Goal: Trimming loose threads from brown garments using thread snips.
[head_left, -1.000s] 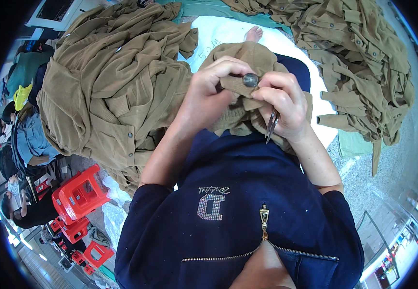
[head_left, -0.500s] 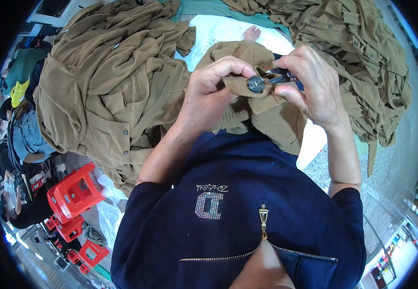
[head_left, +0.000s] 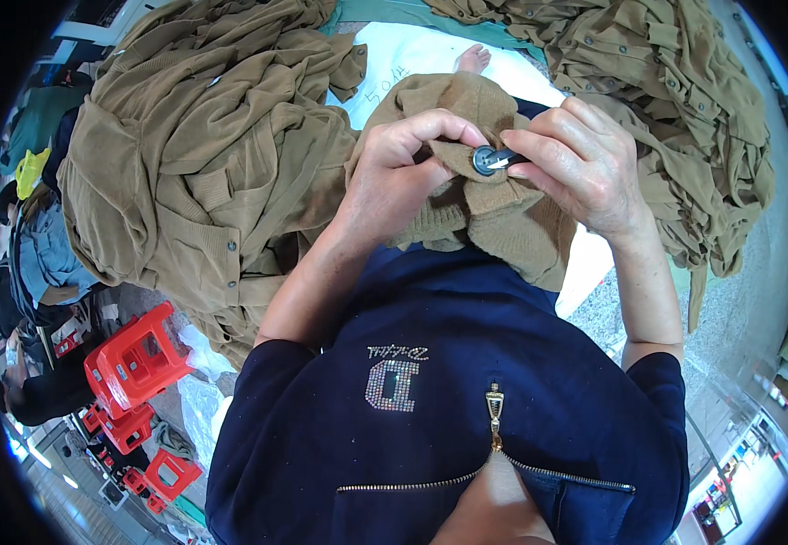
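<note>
My left hand (head_left: 392, 177) pinches the edge of a brown knitted cardigan (head_left: 525, 222), thumb and forefinger closed beside a dark round button (head_left: 481, 163). In my right hand (head_left: 584, 163) are small dark thread snips (head_left: 505, 160), with the fingers wrapped round them. Their blade tips lie over the button's face and look pressed together. The cardigan is bunched up over my lap, and its folds hide part of it. Whether a thread lies between the blades is too small to tell.
A large heap of brown knitwear (head_left: 167, 182) lies at the left, and another pile of buttoned brown garments (head_left: 653, 82) at the right. Between them spreads a white sheet (head_left: 412, 54). Red plastic stools (head_left: 135, 359) stand at the lower left, near people at the far left edge.
The snips' blades, apart beside the button before, have closed and moved left onto its face. My right fingers have drawn together round the snips; my left hand keeps its pinch.
</note>
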The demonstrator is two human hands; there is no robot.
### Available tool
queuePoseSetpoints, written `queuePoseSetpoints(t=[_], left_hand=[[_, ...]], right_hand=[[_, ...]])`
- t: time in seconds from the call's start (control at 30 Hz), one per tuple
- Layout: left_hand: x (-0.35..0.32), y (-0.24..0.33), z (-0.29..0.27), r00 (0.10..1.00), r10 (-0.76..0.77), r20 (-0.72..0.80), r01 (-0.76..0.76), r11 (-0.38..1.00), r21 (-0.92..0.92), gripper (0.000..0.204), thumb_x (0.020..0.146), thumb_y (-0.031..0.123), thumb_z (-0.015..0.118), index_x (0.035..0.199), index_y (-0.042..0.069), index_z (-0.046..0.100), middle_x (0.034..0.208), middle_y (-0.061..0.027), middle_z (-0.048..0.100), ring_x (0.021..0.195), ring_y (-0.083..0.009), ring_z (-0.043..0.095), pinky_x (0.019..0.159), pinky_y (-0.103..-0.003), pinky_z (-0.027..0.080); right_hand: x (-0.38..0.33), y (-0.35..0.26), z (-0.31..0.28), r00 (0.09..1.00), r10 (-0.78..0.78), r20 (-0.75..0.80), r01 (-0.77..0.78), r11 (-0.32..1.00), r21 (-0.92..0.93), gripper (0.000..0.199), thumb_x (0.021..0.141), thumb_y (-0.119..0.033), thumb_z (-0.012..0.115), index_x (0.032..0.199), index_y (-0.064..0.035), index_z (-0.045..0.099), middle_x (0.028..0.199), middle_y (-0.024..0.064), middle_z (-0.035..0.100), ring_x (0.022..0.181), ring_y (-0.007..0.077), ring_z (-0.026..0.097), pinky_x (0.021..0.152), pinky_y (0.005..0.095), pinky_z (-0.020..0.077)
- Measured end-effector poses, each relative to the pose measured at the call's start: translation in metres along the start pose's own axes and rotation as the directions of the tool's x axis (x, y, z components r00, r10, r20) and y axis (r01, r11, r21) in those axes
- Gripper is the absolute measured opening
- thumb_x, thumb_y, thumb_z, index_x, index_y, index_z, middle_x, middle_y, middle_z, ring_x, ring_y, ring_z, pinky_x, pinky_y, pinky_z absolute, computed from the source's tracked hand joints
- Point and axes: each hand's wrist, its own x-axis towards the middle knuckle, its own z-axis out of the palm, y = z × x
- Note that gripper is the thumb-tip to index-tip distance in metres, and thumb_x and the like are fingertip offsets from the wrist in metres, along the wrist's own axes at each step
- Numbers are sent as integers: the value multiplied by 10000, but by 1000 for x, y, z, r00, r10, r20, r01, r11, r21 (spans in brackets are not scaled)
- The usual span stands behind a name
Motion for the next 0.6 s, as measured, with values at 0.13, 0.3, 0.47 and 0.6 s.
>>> queuePoseSetpoints(t=[0.13,0.3,0.47,0.6], left_hand=[[0,-1,-2,999,-34,-5,34,999,-20,237,803,-125,546,968,-6,669,943,-12,680,903,-73,609,821,-226,488],[-1,-2,-3,1000,-3,-13,2,999,-51,235,811,-126,547,976,-4,662,952,-17,680,918,-81,614,831,-229,490],[-17,-3,-12,987,143,-76,-149,985,-86,230,863,-140,510,1030,-11,600,1045,-76,660,975,-128,617,885,-267,489],[-38,-11,-28,926,339,-165,-331,940,79,197,896,-123,497,1048,-14,559,1059,-124,646,995,-172,614,894,-285,484]], right_hand=[[-4,-1,7,999,45,-15,-44,998,45,230,727,-257,754,889,-116,672,762,-17,564,671,171,565,571,311,464],[-19,-9,20,822,559,110,-428,479,767,145,909,-66,600,1046,-19,598,914,31,613,834,110,583,770,246,476],[-26,-14,34,872,442,210,-394,379,837,398,786,-184,757,1094,-38,550,1100,66,574,1016,156,558,912,307,453],[-28,-33,44,961,278,10,-249,844,475,174,656,-73,689,777,-42,568,779,73,578,743,233,598,619,358,468]])
